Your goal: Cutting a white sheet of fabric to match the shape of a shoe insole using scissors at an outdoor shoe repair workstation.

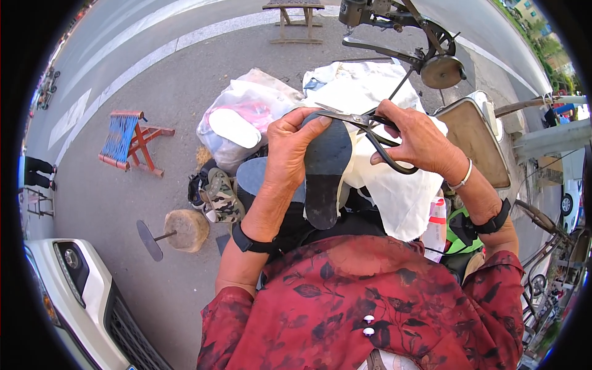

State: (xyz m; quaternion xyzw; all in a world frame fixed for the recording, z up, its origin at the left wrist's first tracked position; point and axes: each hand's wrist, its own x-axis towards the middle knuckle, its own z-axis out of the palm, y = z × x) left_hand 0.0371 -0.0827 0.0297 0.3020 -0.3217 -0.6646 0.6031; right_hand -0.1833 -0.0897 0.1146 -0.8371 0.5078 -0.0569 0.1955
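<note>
My left hand (pixel 285 151) pinches the upper end of a dark grey shoe sole (pixel 325 151), which has a black heel part, with the thumb lying on its face. In my right hand (pixel 416 132) is a pair of black-handled scissors (pixel 365 123), fingers and thumb through the loops. The blades reach left to the sole's top edge, beside my left thumb; whether they touch it I cannot tell. White cloth (pixel 394 206) spreads over my lap beneath and beyond the sole. A second grey sole piece (pixel 251 176) lies partly hidden behind my left wrist.
A white insole (pixel 234 127) rests on a stuffed plastic bag (pixel 262 92). Left are camouflage shoes (pixel 223 196), a stone block (pixel 188 230) with a metal plate, a folding stool (pixel 126 140) and a white car (pixel 77 290). A hand-cranked sewing machine (pixel 431 52) stands ahead right, near a tray (pixel 473 145).
</note>
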